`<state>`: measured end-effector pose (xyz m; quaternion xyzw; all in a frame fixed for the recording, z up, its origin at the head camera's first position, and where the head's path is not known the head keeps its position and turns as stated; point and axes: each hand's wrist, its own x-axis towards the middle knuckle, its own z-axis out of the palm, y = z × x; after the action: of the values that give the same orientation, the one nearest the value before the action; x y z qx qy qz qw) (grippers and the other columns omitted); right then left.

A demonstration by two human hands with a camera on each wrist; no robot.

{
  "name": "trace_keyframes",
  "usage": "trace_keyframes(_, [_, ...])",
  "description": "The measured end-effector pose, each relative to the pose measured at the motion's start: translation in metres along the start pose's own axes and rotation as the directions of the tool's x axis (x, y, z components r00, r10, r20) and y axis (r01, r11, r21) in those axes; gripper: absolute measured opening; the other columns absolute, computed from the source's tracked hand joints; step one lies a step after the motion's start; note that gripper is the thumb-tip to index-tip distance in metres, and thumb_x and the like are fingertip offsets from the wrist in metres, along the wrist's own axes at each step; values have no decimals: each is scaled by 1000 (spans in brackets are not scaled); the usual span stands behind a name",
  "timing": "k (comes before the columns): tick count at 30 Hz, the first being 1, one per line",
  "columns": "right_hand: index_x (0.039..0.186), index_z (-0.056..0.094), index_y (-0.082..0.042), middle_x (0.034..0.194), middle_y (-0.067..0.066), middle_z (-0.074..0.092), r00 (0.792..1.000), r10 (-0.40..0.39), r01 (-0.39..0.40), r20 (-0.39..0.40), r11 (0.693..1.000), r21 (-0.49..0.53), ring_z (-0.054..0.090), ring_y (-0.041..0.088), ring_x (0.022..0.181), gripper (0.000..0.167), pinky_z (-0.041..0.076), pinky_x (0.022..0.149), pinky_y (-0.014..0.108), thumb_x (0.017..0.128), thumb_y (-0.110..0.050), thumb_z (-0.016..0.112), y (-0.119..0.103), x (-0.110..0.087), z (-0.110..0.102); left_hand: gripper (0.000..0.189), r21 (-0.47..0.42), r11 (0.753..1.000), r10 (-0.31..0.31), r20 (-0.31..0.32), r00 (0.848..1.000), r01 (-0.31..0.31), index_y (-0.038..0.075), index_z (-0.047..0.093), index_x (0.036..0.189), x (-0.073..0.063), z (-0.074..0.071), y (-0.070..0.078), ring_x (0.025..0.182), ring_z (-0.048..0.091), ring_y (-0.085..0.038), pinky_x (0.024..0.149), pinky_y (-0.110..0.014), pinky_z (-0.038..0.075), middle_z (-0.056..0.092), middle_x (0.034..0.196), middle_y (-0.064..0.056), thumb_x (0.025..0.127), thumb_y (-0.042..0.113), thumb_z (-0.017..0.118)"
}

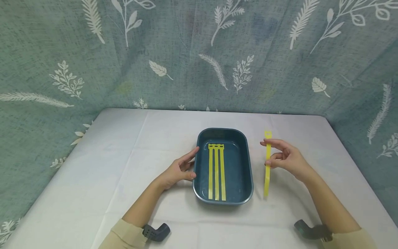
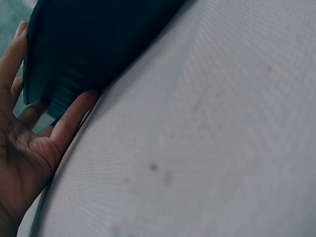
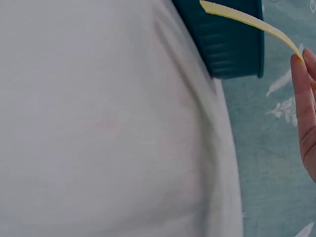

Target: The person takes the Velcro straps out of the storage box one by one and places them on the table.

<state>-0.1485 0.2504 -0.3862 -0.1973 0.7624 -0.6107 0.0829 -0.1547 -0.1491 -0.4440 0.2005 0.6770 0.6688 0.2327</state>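
Note:
A dark teal rectangular tray [image 1: 238, 166] sits on the white-covered table. Three yellow cable ties [image 1: 216, 173] lie side by side in its left half, their slotted heads toward the far end. My left hand [image 1: 178, 173] rests against the tray's left side, fingers and thumb spread and touching the outer wall; the left wrist view shows the thumb low on that wall. To the right of the tray, my right hand [image 1: 287, 159] pinches another yellow cable tie [image 1: 267, 178], slotted head pointing away. In the right wrist view this cable tie [image 3: 242, 18] bends in a slight curve.
A white cloth [image 1: 149, 138] covers the table, with creases running through it. Behind and at both sides hangs a green-grey curtain [image 1: 180, 52] with white leaf prints. Each wrist wears a dark device, one on the left wrist [image 1: 156, 232] and one on the right [image 1: 312, 231].

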Motion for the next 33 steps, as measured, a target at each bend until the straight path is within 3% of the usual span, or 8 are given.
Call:
trace_keyframes(6, [138, 44, -7, 127, -14, 55, 998, 63, -63, -11, 998, -9, 67, 14, 74, 64, 57, 71, 25, 80, 2, 72, 11, -5, 3, 93, 13, 1000, -4, -8, 1000, 5, 28, 26, 150, -1, 0, 1, 143, 21, -31, 114, -43, 23, 14, 159, 3, 75, 30, 81])
trace_keyframes(11, [137, 42, -1, 128, -14, 56, 997, 71, -70, 21, 997, -16, 67, 14, 73, 63, 57, 72, 26, 81, 2, 71, 18, -5, 5, 92, 21, 1000, 1, -11, 1000, -1, 28, 27, 150, 0, -1, -1, 142, 22, -31, 113, -43, 24, 15, 158, 4, 75, 28, 81])
trace_keyframes(16, [138, 42, -3, 132, -13, 53, 995, 86, -85, 42, 996, -37, 67, 15, 76, 66, 57, 73, 25, 80, -1, 73, 25, -3, 6, 92, 29, 1000, -5, -16, 1000, 5, 28, 26, 150, 0, 0, 0, 143, 22, -30, 113, -43, 24, 15, 158, 5, 76, 27, 80])
trace_keyframes(26, [140, 41, -5, 145, 18, 40, 995, 102, -99, 23, 989, -107, 65, 13, 79, 75, 56, 70, 22, 74, 0, 77, 39, 4, 11, 92, 28, 1000, -8, -14, 1000, 9, 31, 28, 149, 1, -1, 0, 143, 21, -30, 113, -43, 24, 16, 158, 6, 74, 32, 81])
trace_keyframes(33, [140, 44, -9, 138, 17, 48, 990, 135, -140, -35, 956, -257, 64, 9, 80, 76, 52, 65, 19, 73, 0, 78, 44, 4, 19, 95, 28, 1000, -8, -5, 1000, 9, 28, 26, 150, 0, -1, 0, 143, 21, -30, 113, -43, 24, 15, 158, 4, 74, 32, 81])
